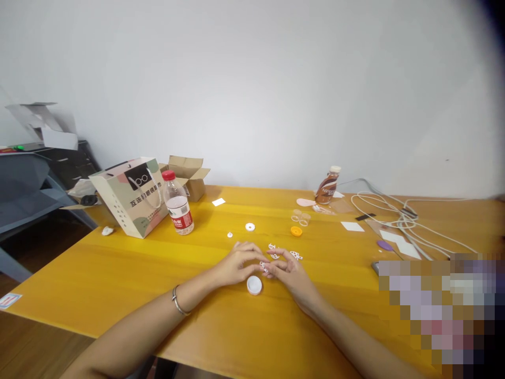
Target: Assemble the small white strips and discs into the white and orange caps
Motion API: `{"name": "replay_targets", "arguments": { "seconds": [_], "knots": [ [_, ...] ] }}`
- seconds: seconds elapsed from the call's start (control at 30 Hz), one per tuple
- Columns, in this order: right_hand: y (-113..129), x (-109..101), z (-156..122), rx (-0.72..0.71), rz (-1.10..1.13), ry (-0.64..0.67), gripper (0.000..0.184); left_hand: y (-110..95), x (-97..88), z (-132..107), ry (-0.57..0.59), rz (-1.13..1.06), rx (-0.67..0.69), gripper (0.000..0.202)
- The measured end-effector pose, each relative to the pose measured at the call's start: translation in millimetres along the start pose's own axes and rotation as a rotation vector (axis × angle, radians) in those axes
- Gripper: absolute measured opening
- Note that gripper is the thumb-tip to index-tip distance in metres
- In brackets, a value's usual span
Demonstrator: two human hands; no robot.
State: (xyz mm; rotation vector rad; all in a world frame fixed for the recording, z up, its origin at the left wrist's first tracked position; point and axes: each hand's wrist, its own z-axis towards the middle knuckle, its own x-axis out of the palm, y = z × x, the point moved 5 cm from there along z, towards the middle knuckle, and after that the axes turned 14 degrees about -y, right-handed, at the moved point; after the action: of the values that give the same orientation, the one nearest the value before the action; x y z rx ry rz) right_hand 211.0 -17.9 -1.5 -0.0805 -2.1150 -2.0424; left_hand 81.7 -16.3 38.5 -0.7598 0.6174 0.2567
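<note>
Both my hands rest near the middle of the yellow table (pixel 118 284). My left hand (pixel 238 265) and my right hand (pixel 290 272) meet fingertip to fingertip, pinching a small white plastic piece (pixel 263 267) between them. A round white cap (pixel 254 285) lies on the table just below the fingers. More small white lattice pieces (pixel 295 255) lie just beyond my right hand. A silver bracelet (pixel 178 302) is on my left wrist.
A paper bag (pixel 132 197), a water bottle (pixel 178 205) and an open cardboard box (pixel 190 176) stand at the back left. A brown drink bottle (pixel 327 187), an orange cap (pixel 296 231), clear rings (pixel 300 217), white cables (pixel 410 221) and paper cards (pixel 352 226) lie to the right.
</note>
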Motion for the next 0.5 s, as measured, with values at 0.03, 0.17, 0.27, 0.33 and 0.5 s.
{"name": "replay_targets", "arguments": {
  "seconds": [0.03, 0.17, 0.27, 0.33, 0.5],
  "knots": [
    [0.6, -1.3, 0.7, -0.018, -0.016, -0.018, 0.036, -0.5, 1.2, -0.2, 0.001, -0.012, -0.008, 0.021],
    [8.4, -18.2, 8.5, -0.081, -0.020, -0.154, 0.038, 4.0, 0.0, 1.4, -0.079, -0.085, -0.061, 0.028],
    [13.8, -37.8, 17.8, -0.113, 0.025, -0.290, 0.042, 15.2, -0.8, 5.8, -0.110, -0.048, -0.090, 0.025],
    [13.4, -45.8, 22.9, -0.105, 0.031, -0.328, 0.039, 21.6, 2.5, 11.8, -0.075, 0.040, -0.062, 0.025],
    [6.9, -44.6, 25.9, -0.049, 0.046, -0.279, 0.027, 22.6, 24.0, 35.2, 0.078, 0.255, 0.172, 0.028]
  ]
}}
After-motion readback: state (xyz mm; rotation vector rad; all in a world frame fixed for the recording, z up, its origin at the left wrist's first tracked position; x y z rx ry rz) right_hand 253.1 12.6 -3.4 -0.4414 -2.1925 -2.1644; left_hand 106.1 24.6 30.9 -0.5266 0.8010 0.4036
